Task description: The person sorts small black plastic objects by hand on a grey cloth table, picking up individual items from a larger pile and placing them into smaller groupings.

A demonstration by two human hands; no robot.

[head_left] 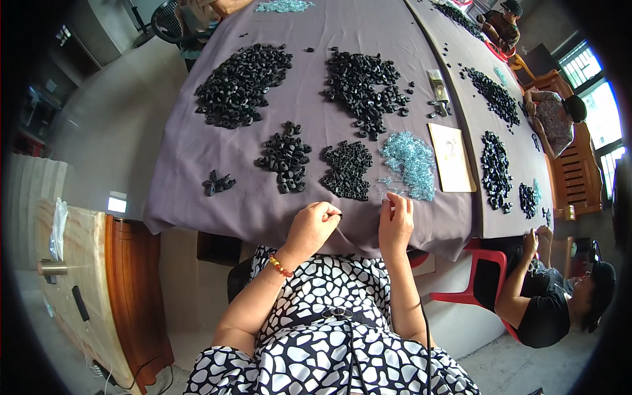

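My left hand [311, 229] is closed in a pinch above the near edge of the cloth-covered table, with a small black plastic part [340, 215] at its fingertips. My right hand [396, 224] has its thumb and forefinger drawn together beside the near edge of a pile of tiny clear-blue pieces [409, 161]. Whatever those fingers hold is too small to make out. Just beyond my hands lie a pile of small black ring-like parts [347, 170] and a pile of larger black parts [284, 158]. A small cluster of black parts [217, 183] sits farther left.
Two big heaps of black parts, left [240, 85] and right [365, 89], lie farther up the grey cloth [309, 29]. A flat tan board [452, 158] and a metal-and-clear tool [438, 89] are at right. Co-workers sit along the right side, one on a red chair [471, 280].
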